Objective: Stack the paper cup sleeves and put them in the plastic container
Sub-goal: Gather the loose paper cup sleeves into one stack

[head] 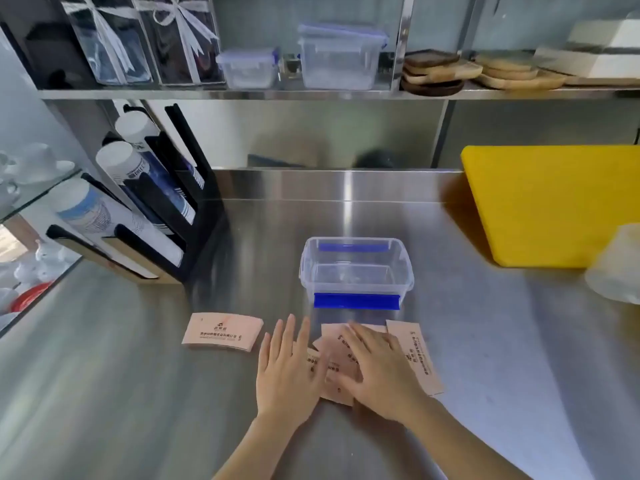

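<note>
Pink printed paper cup sleeves (337, 358) lie overlapped under both hands: the left hand (287, 368) flat, fingers spread, on their left edge, the right hand (377, 372) pressing palm-down on top, neither gripping. Just beyond the hands stands an open clear plastic container with blue clips (356, 271) on the stainless-steel tabletop (121, 375). Another pink sleeve (223, 332) lies left of the container, apart.

A steel counter (138, 393) with a bright glare streak runs under a steel wall shelf (242, 94)
</note>
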A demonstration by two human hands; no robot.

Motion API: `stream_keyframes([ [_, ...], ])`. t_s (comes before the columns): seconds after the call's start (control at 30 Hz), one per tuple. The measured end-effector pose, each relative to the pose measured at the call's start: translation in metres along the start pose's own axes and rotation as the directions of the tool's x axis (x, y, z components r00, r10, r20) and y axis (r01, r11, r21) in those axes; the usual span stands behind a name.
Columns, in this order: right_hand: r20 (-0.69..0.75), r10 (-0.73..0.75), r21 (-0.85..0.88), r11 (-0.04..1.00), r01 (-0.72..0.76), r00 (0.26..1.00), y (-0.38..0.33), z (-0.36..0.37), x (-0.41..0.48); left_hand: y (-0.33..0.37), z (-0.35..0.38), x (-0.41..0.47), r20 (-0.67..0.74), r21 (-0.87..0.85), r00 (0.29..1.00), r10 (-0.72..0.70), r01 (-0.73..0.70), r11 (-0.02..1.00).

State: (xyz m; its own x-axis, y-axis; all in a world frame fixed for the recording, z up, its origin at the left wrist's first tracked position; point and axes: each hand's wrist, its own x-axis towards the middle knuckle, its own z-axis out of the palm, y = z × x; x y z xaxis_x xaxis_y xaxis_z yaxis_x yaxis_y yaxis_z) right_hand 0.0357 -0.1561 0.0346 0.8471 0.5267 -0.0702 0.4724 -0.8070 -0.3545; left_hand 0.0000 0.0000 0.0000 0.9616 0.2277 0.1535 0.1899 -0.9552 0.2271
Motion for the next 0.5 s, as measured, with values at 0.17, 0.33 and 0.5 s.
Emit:
stream_keyframes([
  [0.17,0.115,-0.067,-0.027,0.997,0.071,0.991,-0.003,0.013,0.002,-0.010,0.011,-0.012,0.074,-0.073,0.997,-0.014,0.019,0.997],
  [0.33,0.142,-0.072,-0.013,0.997,0.074,0.987,-0.011,0.011,0.011,-0.014,0.002,-0.008,0.181,-0.263,0.982,-0.045,0.092,0.960],
  [0.5,0.202,-0.050,-0.018,0.998,0.055,0.978,-0.022,0.005,0.017,-0.013,-0.014,-0.002,0.261,-0.642,0.956,-0.135,0.276,0.715],
])
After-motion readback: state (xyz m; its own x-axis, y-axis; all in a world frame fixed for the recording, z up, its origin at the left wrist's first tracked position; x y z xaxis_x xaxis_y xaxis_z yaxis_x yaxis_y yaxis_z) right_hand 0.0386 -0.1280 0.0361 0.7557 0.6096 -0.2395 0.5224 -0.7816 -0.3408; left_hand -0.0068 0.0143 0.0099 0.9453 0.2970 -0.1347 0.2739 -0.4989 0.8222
